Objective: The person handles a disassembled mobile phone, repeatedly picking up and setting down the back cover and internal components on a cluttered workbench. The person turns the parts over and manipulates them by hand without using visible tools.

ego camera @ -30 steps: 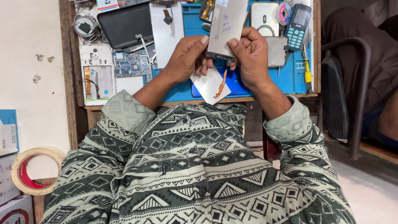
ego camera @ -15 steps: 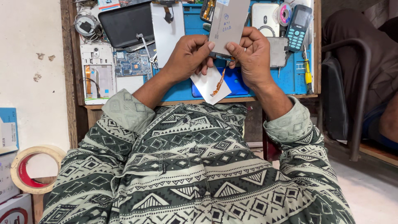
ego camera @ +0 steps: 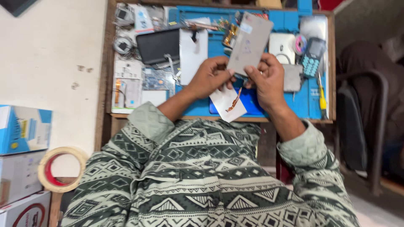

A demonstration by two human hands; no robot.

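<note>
Head view: left hand (ego camera: 209, 76) and right hand (ego camera: 266, 80) close together, both pinched on the bottom edge of a flat grey panel (ego camera: 248, 48), held up over the blue mat (ego camera: 301, 107). Long axis running up and away from the body, tilted slightly right, white sheet (ego camera: 223, 103) just under. Cluttered around, tablet (ego camera: 158, 45) left, keypad phone (ego camera: 312, 56) right, open room only near the front edge.

Your surface (ego camera: 105, 84) is a wooden bench with a blue mat (ego camera: 303, 105) over its right part. On it: dark tablet (ego camera: 158, 45), white panel (ego camera: 192, 52), circuit board (ego camera: 158, 80), white paper (ego camera: 227, 105) at the front edge, keypad phone (ego camera: 313, 56), yellow screwdriver (ego camera: 322, 98), grey plate (ego camera: 292, 77), cable coil (ego camera: 122, 44).
</note>
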